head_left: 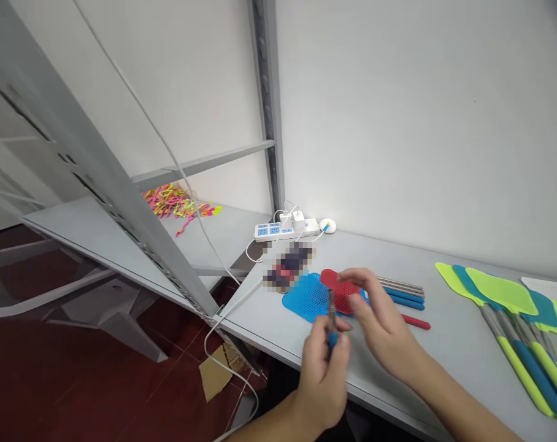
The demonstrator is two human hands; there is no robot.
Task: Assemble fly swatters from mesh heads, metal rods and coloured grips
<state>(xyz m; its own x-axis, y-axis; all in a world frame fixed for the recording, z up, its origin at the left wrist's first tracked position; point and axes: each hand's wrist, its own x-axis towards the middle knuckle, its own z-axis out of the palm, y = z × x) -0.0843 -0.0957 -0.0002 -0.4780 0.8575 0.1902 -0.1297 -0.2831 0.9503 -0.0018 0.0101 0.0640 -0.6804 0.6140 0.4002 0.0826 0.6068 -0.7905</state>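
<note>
Grey table (444,368): left hand (324,374) grips blue handle (332,319); right hand (380,313) half-open.

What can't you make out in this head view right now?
- Pixelated object by the power strip: blurred out.
- Right hand: motion-blurred, hides part of the red swatter head.
- Blue-handled rod: lower end hidden in the left hand.
- Finished swatters: cut off by the right edge.

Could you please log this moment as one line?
left hand: grips blue-handled rod | right hand: open over red swatter head | table: finished swatters at right
</note>
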